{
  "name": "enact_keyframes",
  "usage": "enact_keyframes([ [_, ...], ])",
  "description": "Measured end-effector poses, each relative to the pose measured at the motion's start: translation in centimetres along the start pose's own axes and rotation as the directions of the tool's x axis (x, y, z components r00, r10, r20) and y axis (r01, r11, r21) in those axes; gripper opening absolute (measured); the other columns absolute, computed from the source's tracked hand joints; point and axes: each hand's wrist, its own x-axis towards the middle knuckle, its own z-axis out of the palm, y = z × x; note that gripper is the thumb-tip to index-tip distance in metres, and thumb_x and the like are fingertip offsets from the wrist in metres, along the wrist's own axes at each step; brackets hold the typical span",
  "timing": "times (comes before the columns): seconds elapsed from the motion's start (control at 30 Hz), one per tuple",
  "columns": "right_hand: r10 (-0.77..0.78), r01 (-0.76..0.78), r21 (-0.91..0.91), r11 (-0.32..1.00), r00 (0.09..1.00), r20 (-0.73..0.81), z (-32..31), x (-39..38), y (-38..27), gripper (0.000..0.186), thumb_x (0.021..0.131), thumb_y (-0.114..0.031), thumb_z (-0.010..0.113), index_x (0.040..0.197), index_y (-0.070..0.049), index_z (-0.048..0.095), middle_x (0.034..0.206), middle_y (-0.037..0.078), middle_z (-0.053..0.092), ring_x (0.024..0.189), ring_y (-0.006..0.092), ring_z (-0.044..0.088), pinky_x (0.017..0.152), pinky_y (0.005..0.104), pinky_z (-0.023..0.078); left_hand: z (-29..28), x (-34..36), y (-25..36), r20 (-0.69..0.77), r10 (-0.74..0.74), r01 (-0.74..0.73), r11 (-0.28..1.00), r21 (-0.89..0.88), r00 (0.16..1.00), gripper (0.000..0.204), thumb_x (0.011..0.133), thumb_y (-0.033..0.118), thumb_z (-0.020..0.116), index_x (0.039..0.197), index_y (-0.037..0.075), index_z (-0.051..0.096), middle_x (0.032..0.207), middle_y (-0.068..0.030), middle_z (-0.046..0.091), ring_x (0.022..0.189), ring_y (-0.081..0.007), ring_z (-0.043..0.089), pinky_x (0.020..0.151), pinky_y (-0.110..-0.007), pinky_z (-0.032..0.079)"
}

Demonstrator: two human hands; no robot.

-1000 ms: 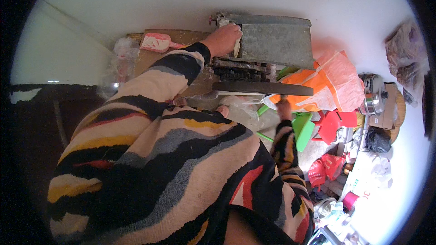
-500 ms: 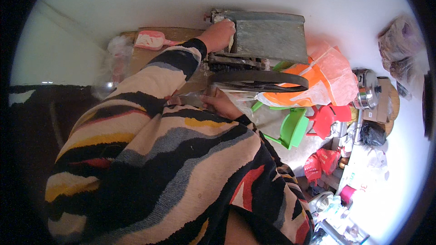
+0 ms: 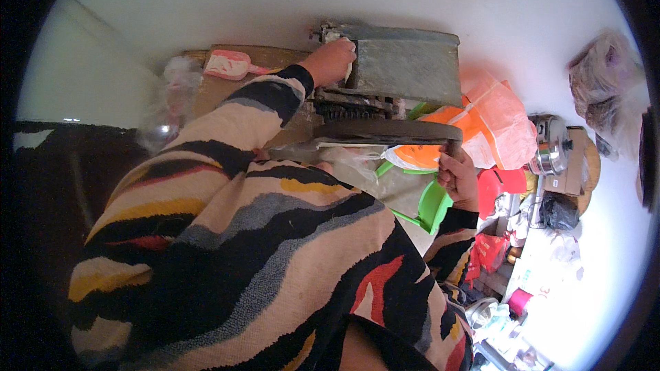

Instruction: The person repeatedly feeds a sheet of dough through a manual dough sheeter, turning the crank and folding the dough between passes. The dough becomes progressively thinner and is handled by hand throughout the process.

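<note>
A grey metal dough-rolling machine (image 3: 408,62) with gears stands against the wall at the top middle. My left hand (image 3: 331,63) is closed over its left end, and a pale strip of dough (image 3: 350,69) shows by the fingers, which are partly hidden. On the machine's near side is a big dark flywheel (image 3: 385,132), seen nearly edge-on. My right hand (image 3: 459,175) grips the wheel's right end with curled fingers. Clear plastic (image 3: 354,158) lies below the wheel, in front of my body.
Left of the machine, a pink scoop (image 3: 229,64) with white powder lies on a brown board (image 3: 213,94). At right are an orange bag (image 3: 491,120), a green chair (image 3: 433,206), a red chair (image 3: 489,192), a steel pot (image 3: 548,144) and a cardboard box (image 3: 576,161). Plastic bags (image 3: 601,75) hang on the right wall.
My right hand has moved from the clear plastic near my body rightward to the wheel's right end and closed on it. The left hand stays at the machine's left end.
</note>
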Motion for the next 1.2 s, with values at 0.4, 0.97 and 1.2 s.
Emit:
enact_keyframes([
  [0.4,-0.144,-0.047,-0.939,0.342,0.984,-0.102,-9.6,20.3,29.9,0.029,0.072,-0.025,0.064,0.093,-0.003,0.064,0.093,0.015,0.064,0.087,0.0340,0.060,0.076,0.0446,0.047,0.3,0.0,-0.2,-0.062,0.030,-0.033,0.999,-0.040,0.998,0.018,0.070,0.002,0.051,0.084,-0.003,0.061,0.094,-0.0175,0.054,0.096,-0.0352,0.050,0.087,-0.042,0.042],
  [0.97,0.144,-0.222,0.112,0.968,0.867,0.476,16.1,1.4,6.8,0.020,0.086,-0.014,0.061,0.097,-0.006,0.046,0.066,-0.001,0.046,0.053,0.0089,0.044,0.047,0.0236,0.037,0.7,0.0,-0.3,-0.023,0.037,-0.036,0.998,0.046,0.999,0.009,0.072,0.007,0.054,0.069,0.000,0.060,0.086,-0.0169,0.053,0.089,-0.0332,0.051,0.081,-0.042,0.043],
  [1.2,0.028,-0.053,0.139,0.989,0.985,0.172,5.9,-1.7,0.5,0.023,0.085,-0.012,0.059,0.103,-0.005,0.047,0.061,-0.004,0.039,0.042,0.0055,0.033,0.038,0.0202,0.026,0.4,0.0,-0.3,-0.032,0.029,-0.028,0.999,0.045,0.999,0.011,0.073,0.010,0.054,0.071,0.001,0.060,0.087,-0.0159,0.053,0.090,-0.0335,0.051,0.080,-0.042,0.044],
])
